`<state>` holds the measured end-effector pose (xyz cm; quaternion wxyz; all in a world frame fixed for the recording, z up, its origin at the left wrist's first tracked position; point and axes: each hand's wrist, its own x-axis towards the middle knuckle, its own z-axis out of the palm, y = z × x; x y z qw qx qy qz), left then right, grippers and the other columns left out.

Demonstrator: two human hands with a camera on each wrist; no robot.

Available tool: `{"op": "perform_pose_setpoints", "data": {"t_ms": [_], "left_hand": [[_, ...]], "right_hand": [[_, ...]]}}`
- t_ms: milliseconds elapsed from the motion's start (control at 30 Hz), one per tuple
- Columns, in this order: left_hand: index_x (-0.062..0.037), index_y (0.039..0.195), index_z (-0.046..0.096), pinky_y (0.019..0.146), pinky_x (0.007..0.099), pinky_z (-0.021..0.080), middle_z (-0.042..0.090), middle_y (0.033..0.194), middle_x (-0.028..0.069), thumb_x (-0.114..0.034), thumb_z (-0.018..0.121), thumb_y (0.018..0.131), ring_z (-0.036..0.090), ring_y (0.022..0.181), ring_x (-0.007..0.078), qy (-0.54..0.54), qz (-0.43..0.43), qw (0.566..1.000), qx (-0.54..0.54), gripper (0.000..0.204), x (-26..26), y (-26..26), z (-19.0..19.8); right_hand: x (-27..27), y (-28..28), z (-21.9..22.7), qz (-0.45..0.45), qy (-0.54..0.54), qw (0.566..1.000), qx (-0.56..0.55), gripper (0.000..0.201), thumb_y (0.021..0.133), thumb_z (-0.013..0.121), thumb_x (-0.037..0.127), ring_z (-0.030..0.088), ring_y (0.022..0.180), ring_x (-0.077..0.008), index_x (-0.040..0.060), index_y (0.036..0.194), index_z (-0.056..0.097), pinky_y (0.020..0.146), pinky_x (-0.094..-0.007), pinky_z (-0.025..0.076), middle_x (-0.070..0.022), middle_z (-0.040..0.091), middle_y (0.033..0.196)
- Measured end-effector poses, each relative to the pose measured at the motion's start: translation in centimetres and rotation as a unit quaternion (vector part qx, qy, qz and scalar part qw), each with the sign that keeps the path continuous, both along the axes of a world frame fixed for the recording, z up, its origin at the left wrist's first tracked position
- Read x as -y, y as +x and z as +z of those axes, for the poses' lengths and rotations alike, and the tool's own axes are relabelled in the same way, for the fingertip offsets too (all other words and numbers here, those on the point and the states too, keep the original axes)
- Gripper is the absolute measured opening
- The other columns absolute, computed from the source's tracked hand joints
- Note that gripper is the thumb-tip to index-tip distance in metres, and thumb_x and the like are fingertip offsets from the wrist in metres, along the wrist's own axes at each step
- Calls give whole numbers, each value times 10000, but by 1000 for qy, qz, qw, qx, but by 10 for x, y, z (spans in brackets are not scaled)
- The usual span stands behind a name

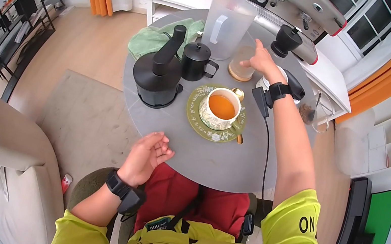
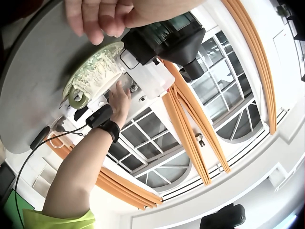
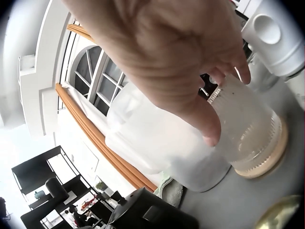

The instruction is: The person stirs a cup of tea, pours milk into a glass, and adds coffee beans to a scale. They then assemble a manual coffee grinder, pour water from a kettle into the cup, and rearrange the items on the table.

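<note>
My right hand (image 1: 262, 62) reaches across the table, thumb spread from the fingers, right at a clear ribbed glass jar (image 3: 248, 129). The jar stands on a pale wood-coloured base, its top partly behind the fingers in the right wrist view. My left hand (image 1: 146, 157) hangs at the table's near edge, fingers loosely bent and holding nothing. Between the hands, a patterned cup (image 1: 211, 118) of orange-brown drink sits on a green saucer (image 1: 194, 123) with a gold spoon (image 1: 237, 94). The cup also shows beyond the left fingers in the left wrist view (image 2: 97, 74).
Left on the round grey table (image 1: 174, 159) stand a black gooseneck-like pot (image 1: 155, 80), a small black lidded jug (image 1: 194, 62) and a green cloth (image 1: 152, 38). Behind are a tall frosted pitcher (image 1: 228, 25), a black-topped grinder (image 1: 286, 40) and an espresso machine (image 1: 296, 5). A cable (image 1: 267, 154) hangs from the right wrist.
</note>
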<state>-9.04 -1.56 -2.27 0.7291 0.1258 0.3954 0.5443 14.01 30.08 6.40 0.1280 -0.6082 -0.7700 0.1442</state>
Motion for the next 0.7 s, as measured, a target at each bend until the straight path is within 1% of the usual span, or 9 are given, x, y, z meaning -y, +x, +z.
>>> {"op": "perform_pose_setpoints", "data": {"t_ms": [33, 167, 367, 433, 533, 567, 633, 667, 700], "left_hand": [[-87, 854, 532, 842, 320, 489, 542, 755, -4, -197, 468, 978, 558, 733, 127, 0, 0, 1000, 1, 178, 0, 0, 0], [-83, 857, 529, 832, 314, 492, 536, 751, -2, -191, 461, 979, 556, 732, 123, -3, 5, 1000, 3, 176, 0, 1, 2], [-67, 890, 533, 816, 313, 508, 524, 749, 1, -205, 470, 983, 564, 738, 126, 1, 6, 1000, 1, 178, -1, 0, -2], [-68, 888, 532, 817, 314, 507, 523, 749, 2, -204, 469, 982, 564, 737, 126, 5, 5, 1000, 1, 176, -1, -1, -3], [-79, 868, 528, 833, 318, 500, 524, 750, -4, -201, 466, 978, 561, 732, 122, 2, -1, 1000, 2, 176, -1, 0, -1], [-89, 849, 525, 848, 321, 495, 526, 751, -11, -199, 462, 975, 558, 728, 117, -1, -3, 1000, 0, 179, -1, 0, -1], [-90, 849, 526, 849, 320, 494, 527, 753, -11, -199, 463, 975, 558, 729, 118, 0, -6, 1000, 1, 179, -1, 0, -1], [-90, 848, 527, 850, 320, 494, 529, 755, -11, -199, 464, 974, 558, 729, 119, 1, -6, 1000, 0, 179, -1, 0, 0], [-90, 848, 527, 850, 320, 494, 529, 755, -11, -199, 464, 974, 558, 729, 119, 1, -7, 1000, 0, 179, -1, 0, -1]], "right_hand": [[-3, 1, -3, -4, 0, 1000, -27, 1049, 656, 815, 211, 399, 1304, -373, 15, 1472, 185, 1076, -386, 341, -278, 390, 1399], [-6, 2, -7, -2, 15, 999, -31, 1054, 644, 827, 202, 399, 1306, -377, -6, 1463, 196, 1080, -375, 345, -283, 385, 1402], [6, 1, 2, -6, 34, 998, -56, 1049, 637, 822, 212, 430, 1277, -389, 24, 1466, 207, 1060, -387, 366, -281, 420, 1374], [7, 1, 3, -21, 61, 995, -72, 1044, 639, 812, 217, 448, 1259, -393, 41, 1470, 206, 1044, -391, 383, -283, 442, 1352], [13, 2, 16, -14, 101, 994, -43, 1082, 606, 814, 260, 466, 1244, -371, 33, 1472, 207, 1017, -391, 400, -265, 444, 1357], [17, 1, 25, -17, 100, 994, -42, 1082, 606, 814, 260, 466, 1244, -371, 33, 1472, 207, 1017, -391, 400, -265, 444, 1357], [23, -2, 41, 4, 68, 998, 0, 1055, 600, 796, 248, 479, 1232, -387, -7, 1451, 226, 1032, -384, 397, -291, 487, 1303], [21, 0, 41, 3, 68, 998, 0, 1055, 600, 796, 248, 479, 1232, -387, -7, 1451, 226, 1032, -384, 397, -291, 487, 1303], [19, 1, 40, -6, 57, 997, -60, 1064, 588, 794, 249, 496, 1212, -387, -17, 1449, 227, 1022, -381, 405, -293, 501, 1288]]}}
